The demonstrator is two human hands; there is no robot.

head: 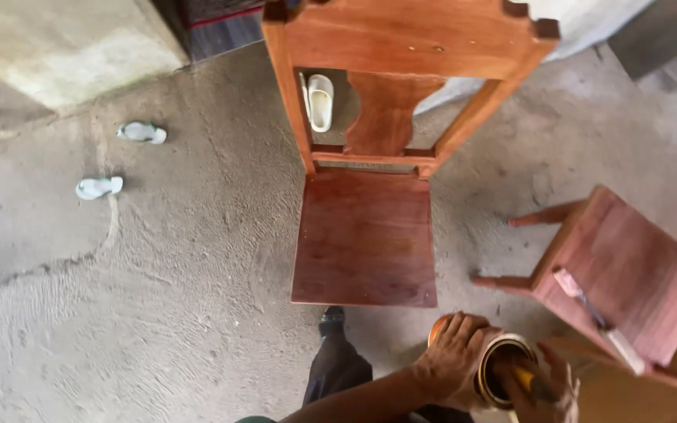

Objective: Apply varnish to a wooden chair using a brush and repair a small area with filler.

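Wooden chairs and stray sandals on a concrete floor

Around the upright red-brown chair (366,235): two pale sandals (99,186) well to its left, a cream slipper (320,102) behind its backrest, a second chair (628,274) tipped over at its right.

Both hands, the left hand (452,356) and the right hand (546,392), are seen bare. Dark trousers (338,368) and a dark shoe (332,317) are worn.

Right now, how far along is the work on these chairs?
The upright chair already looks evenly reddish and glossy. In hand: the left hand grips an open can while the right hand dips something into it. The tipped chair, a tool lying on it, looks duller.
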